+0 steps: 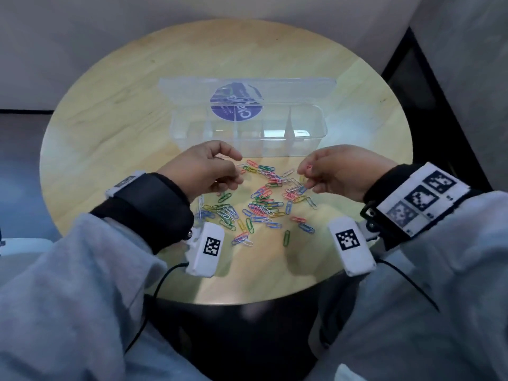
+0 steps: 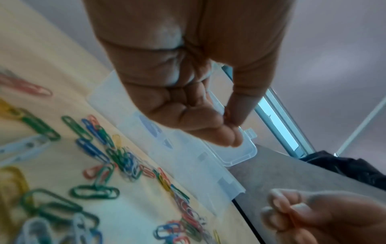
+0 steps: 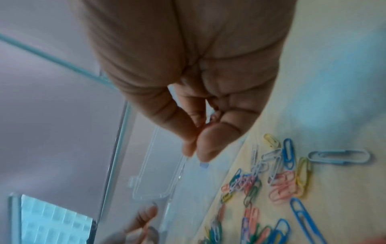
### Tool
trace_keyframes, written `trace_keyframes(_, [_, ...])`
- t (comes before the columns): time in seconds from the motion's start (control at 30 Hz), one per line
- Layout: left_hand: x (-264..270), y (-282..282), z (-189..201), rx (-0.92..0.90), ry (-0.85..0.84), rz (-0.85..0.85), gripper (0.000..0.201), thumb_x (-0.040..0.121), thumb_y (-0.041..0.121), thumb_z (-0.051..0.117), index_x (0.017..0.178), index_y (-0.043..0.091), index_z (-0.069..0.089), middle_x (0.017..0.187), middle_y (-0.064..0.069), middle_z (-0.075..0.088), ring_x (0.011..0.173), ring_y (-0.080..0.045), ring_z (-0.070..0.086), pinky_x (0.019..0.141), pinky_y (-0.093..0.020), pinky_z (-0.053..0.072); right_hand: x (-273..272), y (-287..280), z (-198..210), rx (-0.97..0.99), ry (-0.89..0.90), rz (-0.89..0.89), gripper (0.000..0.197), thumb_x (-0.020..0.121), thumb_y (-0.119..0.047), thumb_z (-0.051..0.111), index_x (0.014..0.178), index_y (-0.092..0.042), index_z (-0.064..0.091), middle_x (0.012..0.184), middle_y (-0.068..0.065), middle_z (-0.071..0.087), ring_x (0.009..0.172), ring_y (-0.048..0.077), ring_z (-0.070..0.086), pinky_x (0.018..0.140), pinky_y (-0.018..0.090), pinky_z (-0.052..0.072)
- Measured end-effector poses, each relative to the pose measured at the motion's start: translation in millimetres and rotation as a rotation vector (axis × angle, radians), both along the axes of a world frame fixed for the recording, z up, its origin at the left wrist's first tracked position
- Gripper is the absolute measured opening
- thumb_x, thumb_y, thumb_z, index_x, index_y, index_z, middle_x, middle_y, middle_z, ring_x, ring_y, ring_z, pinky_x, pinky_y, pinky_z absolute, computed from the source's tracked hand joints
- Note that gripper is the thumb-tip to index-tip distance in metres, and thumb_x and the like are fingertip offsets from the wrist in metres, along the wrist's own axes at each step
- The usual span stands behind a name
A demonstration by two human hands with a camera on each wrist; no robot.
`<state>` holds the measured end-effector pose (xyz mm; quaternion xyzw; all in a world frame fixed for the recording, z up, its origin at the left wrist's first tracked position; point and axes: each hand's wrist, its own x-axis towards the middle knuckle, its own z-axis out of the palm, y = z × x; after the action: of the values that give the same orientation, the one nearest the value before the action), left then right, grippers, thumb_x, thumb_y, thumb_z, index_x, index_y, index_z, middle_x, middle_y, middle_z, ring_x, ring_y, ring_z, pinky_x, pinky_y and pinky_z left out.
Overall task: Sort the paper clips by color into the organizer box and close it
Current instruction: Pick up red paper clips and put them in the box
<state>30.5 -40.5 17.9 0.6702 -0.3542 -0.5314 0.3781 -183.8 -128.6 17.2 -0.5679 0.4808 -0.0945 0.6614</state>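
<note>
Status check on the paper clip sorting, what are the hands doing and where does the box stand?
Right hand pinches a pink clip; left hand curled, contents unclear. Organizer box open, looks empty. Clip pile unsorted on table. Nothing blocking.

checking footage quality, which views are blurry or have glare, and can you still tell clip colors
Head view: sharp, with wide-angle bending at the edges and glare on the clear organizer box; paper clips show distinct colors. Left wrist view: near clips smeared. Right wrist view: soft, hand fills the frame, colors still readable.

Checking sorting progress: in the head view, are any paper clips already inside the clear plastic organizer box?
No: the clear plastic organizer box shows bare compartments, while the coloured paper clips lie on the round wooden table.
</note>
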Motion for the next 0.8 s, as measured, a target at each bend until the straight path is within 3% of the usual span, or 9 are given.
trace_keyframes(0.07, [-4, 0, 0, 0.044, 0.056, -0.005, 0.032, 0.088, -0.008, 0.044, 0.086, 0.02, 0.058, 0.052, 0.0, 0.064, 0.04, -0.006, 0.058, 0.046, -0.014, 0.047, 0, -2, -1, 0.072, -0.011, -0.094, 0.027, 0.088, 0.009, 0.037, 0.072, -0.008, 0.051, 0.069, 0.009, 0.051, 0.046, 0.011, 0.053, 0.04, 0.015, 0.043])
trace_keyframes(0.13, [-9, 0, -3, 0.099, -0.001, -0.04, 0.036, 0.087, -0.009, 0.04, 0.083, 0.021, 0.06, 0.058, -0.003, 0.059, 0.04, -0.007, 0.054, 0.043, -0.014, 0.044, 2, 0, -6, -0.058, 0.181, 0.005, 0.02, 0.085, 0.003, 0.044, 0.071, -0.01, 0.05, 0.068, 0.008, 0.051, 0.051, 0.016, 0.049, 0.044, 0.019, 0.041])
trace_keyframes(0.23, [-18, 4, -6, 0.13, -0.381, -0.231, 0.022, 0.085, 0.007, 0.051, 0.077, 0.025, 0.062, 0.062, 0.004, 0.052, 0.049, -0.008, 0.047, 0.046, -0.016, 0.039, 2, 5, -14, -0.443, 0.601, 0.363, 0.014, 0.082, -0.016, 0.058, 0.07, -0.016, 0.052, 0.064, -0.001, 0.051, 0.058, 0.014, 0.046, 0.053, 0.024, 0.037])
trace_keyframes(0.33, [-29, 8, -3, 0.152, -0.843, -0.459, 0.008, 0.08, 0.021, 0.06, 0.081, 0.028, 0.062, 0.065, 0.011, 0.048, 0.059, -0.004, 0.046, 0.051, -0.021, 0.031, 7, 11, -19, -0.567, 0.695, 0.444, 0.003, 0.083, -0.018, 0.06, 0.08, -0.015, 0.06, 0.066, -0.007, 0.05, 0.061, 0.009, 0.044, 0.051, 0.021, 0.032])
trace_keyframes(0.4, [-36, 8, -4, 0.147, -0.969, -0.526, 0.011, 0.079, 0.02, 0.061, 0.085, 0.028, 0.063, 0.067, 0.011, 0.044, 0.062, -0.004, 0.044, 0.05, -0.021, 0.029, 11, 11, -23, -0.6, 0.704, 0.448, 0.007, 0.083, -0.019, 0.062, 0.088, -0.015, 0.064, 0.067, -0.009, 0.048, 0.064, 0.01, 0.045, 0.05, 0.02, 0.031])
trace_keyframes(0.53, [-48, 1, -13, 0.132, -1.065, -0.586, 0.01, 0.079, 0.022, 0.063, 0.084, 0.029, 0.059, 0.068, 0.012, 0.043, 0.076, -0.012, 0.047, 0.049, -0.021, 0.027, 19, 8, -26, -0.643, 0.691, 0.443, 0.012, 0.084, -0.027, 0.065, 0.089, -0.017, 0.061, 0.069, -0.011, 0.044, 0.076, 0.016, 0.047, 0.051, 0.02, 0.03])
trace_keyframes(0.73, [-50, -5, -23, 0.17, -1.102, -0.617, 0.005, 0.08, 0.026, 0.064, 0.083, 0.028, 0.059, 0.068, 0.012, 0.043, 0.079, -0.014, 0.048, 0.055, -0.023, 0.031, 24, 6, -32, -0.643, 0.736, 0.442, 0.012, 0.087, -0.028, 0.06, 0.083, -0.018, 0.057, 0.074, -0.006, 0.049, 0.081, 0.018, 0.05, 0.061, 0.025, 0.035])
trace_keyframes(0.8, [-50, -4, -24, 0.179, -1.106, -0.608, 0.004, 0.081, 0.027, 0.063, 0.082, 0.028, 0.058, 0.067, 0.012, 0.043, 0.078, -0.014, 0.048, 0.055, -0.023, 0.031, 26, 5, -33, -0.661, 0.745, 0.492, 0.012, 0.089, -0.026, 0.058, 0.09, -0.015, 0.062, 0.083, -0.002, 0.052, 0.081, 0.018, 0.049, 0.054, 0.024, 0.033])
